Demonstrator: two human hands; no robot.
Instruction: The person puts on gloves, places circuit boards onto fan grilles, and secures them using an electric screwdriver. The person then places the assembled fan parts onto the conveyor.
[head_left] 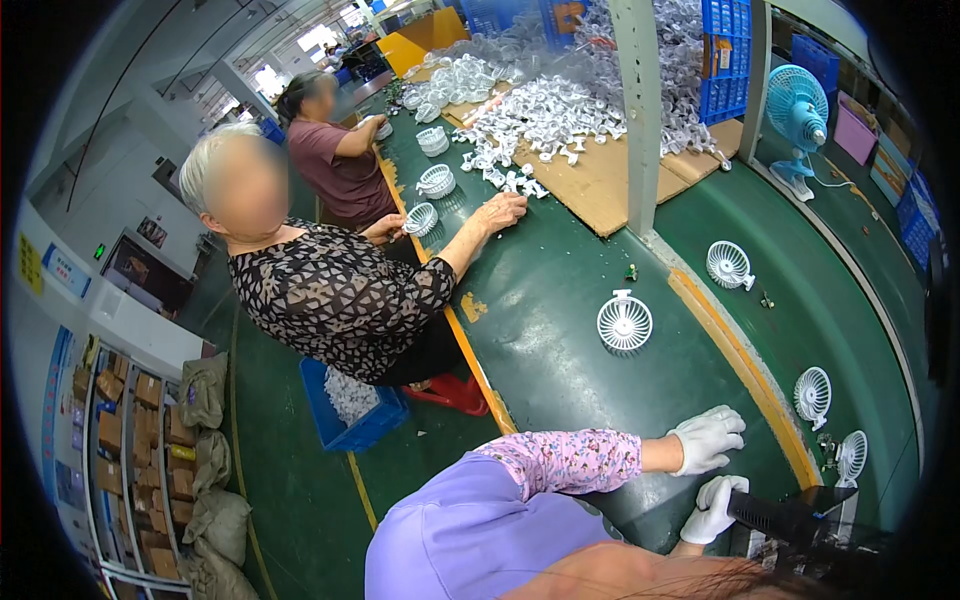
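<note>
My left hand [707, 440], in a white work glove, rests on the green tabletop [545, 300] with its fingers stretched out and nothing in them. Below it in the head view, my right hand [708, 512], also gloved, has its fingers curled round the near end of a black ribbed, cylinder-shaped tool [765, 514]. The tool's kind is not clear in the dark corner. Ahead of my hands on the far strip lie a white fan cage [813, 396] and another white fan cage [851, 458]. A round white fan head [624, 322] lies on the table to my left.
A raised wood-edged ledge [745, 355] runs past my hands. Two co-workers [330, 290] handle white fan cages further along the table. Heaped white plastic parts [560, 115] lie on cardboard beside a metal post [640, 120]. A blue crate [350, 410] sits on the floor.
</note>
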